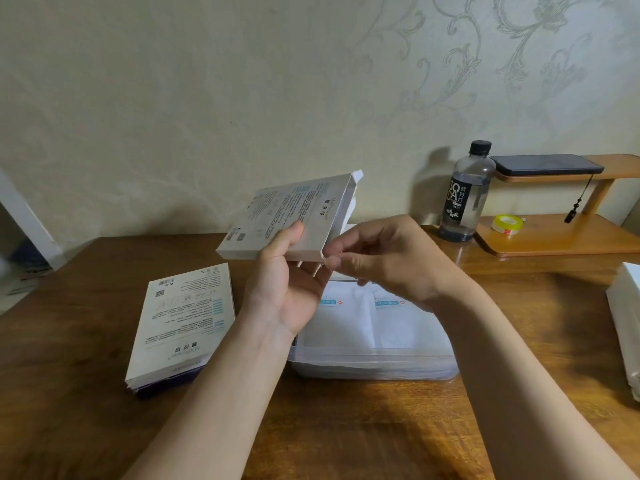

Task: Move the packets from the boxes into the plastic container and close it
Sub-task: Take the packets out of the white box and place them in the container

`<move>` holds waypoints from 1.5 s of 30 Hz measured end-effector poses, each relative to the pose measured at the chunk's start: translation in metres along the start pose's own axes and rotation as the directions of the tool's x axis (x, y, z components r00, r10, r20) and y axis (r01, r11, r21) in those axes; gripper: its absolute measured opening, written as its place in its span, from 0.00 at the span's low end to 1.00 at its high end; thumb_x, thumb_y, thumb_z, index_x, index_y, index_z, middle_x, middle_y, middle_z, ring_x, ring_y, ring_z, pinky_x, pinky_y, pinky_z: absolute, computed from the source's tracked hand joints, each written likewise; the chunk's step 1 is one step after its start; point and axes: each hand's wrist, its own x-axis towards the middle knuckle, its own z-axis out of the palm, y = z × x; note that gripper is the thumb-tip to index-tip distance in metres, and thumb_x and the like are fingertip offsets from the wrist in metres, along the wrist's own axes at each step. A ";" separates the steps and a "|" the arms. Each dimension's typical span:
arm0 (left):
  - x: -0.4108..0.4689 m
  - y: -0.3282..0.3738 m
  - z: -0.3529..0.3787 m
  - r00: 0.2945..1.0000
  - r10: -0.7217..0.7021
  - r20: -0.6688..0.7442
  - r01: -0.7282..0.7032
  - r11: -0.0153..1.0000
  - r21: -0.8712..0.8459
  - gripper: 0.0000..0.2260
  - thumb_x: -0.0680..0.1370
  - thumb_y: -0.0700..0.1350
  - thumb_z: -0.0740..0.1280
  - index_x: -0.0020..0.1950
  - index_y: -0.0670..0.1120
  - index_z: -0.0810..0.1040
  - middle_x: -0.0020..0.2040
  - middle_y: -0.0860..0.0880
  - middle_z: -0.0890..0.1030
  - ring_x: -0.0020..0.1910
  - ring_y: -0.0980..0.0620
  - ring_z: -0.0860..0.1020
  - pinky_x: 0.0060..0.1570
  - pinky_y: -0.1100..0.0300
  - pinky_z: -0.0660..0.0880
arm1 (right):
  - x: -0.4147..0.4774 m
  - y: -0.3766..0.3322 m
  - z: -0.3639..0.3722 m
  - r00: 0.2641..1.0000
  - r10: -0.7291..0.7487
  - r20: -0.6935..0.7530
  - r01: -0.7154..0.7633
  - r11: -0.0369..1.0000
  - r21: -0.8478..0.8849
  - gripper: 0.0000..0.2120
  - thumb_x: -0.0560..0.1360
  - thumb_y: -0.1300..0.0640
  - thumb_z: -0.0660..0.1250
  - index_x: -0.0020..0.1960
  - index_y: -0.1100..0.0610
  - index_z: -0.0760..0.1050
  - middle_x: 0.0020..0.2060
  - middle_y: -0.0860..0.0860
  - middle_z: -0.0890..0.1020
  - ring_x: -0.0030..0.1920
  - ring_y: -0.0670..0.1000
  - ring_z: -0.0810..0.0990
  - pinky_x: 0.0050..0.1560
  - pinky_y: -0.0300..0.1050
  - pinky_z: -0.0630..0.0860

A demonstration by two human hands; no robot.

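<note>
The left grip (287,289) is clamped on a box (287,209) raised off the desk (346,427), thumb on top, fingers beneath; the right grip (391,258) pinches the box's near corner. Below both grips the open container (374,367) holds packets (408,323); a second box (180,323) lies left of them.

The wooden table (346,427) carried a flat printed box (180,323) at the left and a clear plastic container (374,367) in the middle (white packets (405,320) inside). A dark-labelled bottle (465,192) and a small wooden shelf (554,239) stood at the back right.
</note>
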 end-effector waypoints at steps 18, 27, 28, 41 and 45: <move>0.004 -0.006 -0.008 0.999 0.019 -0.038 -0.018 0.999 0.030 0.15 0.79 0.43 0.69 0.66 0.49 0.78 0.54 0.43 0.85 0.51 0.45 0.83 0.46 0.52 0.83 | 0.003 -0.002 -0.003 0.976 0.093 -0.195 -0.092 0.996 0.012 0.05 0.77 0.63 0.69 0.47 0.56 0.84 0.29 0.53 0.79 0.29 0.49 0.74 0.32 0.46 0.75; 0.004 -0.012 -0.006 0.999 -0.019 0.043 0.012 0.989 0.145 0.21 0.78 0.44 0.69 0.72 0.52 0.76 0.62 0.43 0.83 0.54 0.46 0.81 0.43 0.53 0.81 | 0.003 -0.011 -0.004 0.950 0.288 -0.117 -0.235 0.912 0.338 0.14 0.81 0.62 0.63 0.37 0.62 0.75 0.26 0.55 0.75 0.24 0.53 0.69 0.28 0.44 0.70; 0.003 -0.013 -0.005 0.999 -0.017 0.051 0.009 0.989 0.147 0.21 0.79 0.43 0.69 0.72 0.52 0.76 0.64 0.43 0.82 0.54 0.46 0.81 0.44 0.53 0.81 | 0.003 -0.011 -0.003 0.951 0.282 -0.125 -0.230 0.919 0.319 0.15 0.81 0.63 0.63 0.35 0.61 0.75 0.25 0.55 0.75 0.23 0.53 0.69 0.27 0.44 0.70; -0.007 -0.021 0.002 0.979 0.039 0.202 -0.075 0.982 0.172 0.27 0.72 0.42 0.75 0.71 0.51 0.76 0.62 0.45 0.83 0.55 0.47 0.82 0.51 0.50 0.80 | 0.006 -0.006 0.000 0.917 0.368 -0.155 -0.250 0.833 0.494 0.17 0.78 0.64 0.68 0.31 0.59 0.71 0.19 0.52 0.65 0.19 0.48 0.59 0.24 0.38 0.60; -0.011 -0.022 0.009 0.974 0.025 0.225 -0.068 0.980 0.185 0.28 0.71 0.38 0.75 0.71 0.46 0.76 0.57 0.45 0.84 0.49 0.48 0.84 0.42 0.56 0.81 | 0.006 -0.006 -0.002 0.919 0.365 -0.153 -0.236 0.817 0.527 0.21 0.78 0.61 0.70 0.29 0.57 0.66 0.19 0.51 0.64 0.18 0.47 0.59 0.23 0.37 0.60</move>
